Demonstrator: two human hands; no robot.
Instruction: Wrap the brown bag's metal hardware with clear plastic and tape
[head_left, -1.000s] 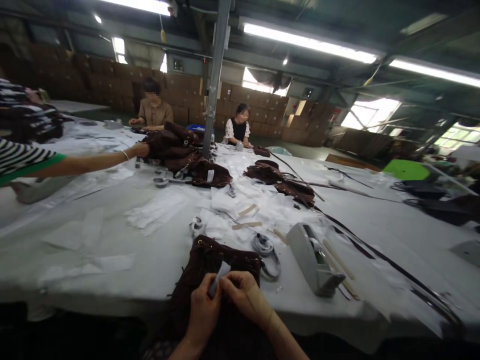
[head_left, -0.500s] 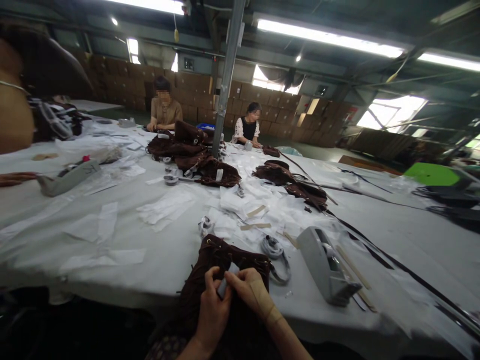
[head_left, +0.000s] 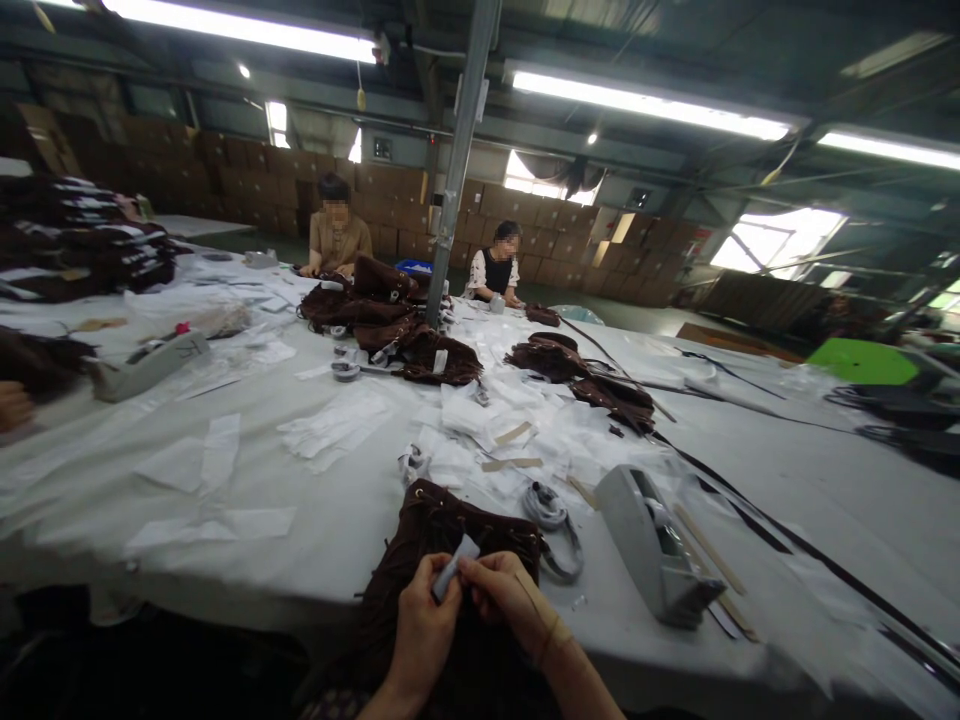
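A dark brown fringed bag (head_left: 424,522) with metal eyelets along its top lies at the table's near edge, partly hidden under my hands. Over it, a small white strip of paper or tissue (head_left: 459,561) is pinched between my two hands. My left hand (head_left: 424,618) closes on the strip's lower end, while the fingertips of my right hand (head_left: 512,594) grip its right side. Just right of the bag lies a coiled strap wrapped in pale material (head_left: 546,505). A grey tape dispenser (head_left: 637,540) stands farther right.
White paper sheets (head_left: 480,425) and brown bags (head_left: 397,320) lie across the table (head_left: 330,520). A metal post (head_left: 455,190) rises beyond them. Another tape dispenser (head_left: 154,365) stands left, near a co-worker's hand (head_left: 13,405). Two people sit at the far side.
My fingers have shifted slightly on the white strip, and more of it shows. At the left, the co-worker's body has moved out of view, uncovering a stack of brown bags.
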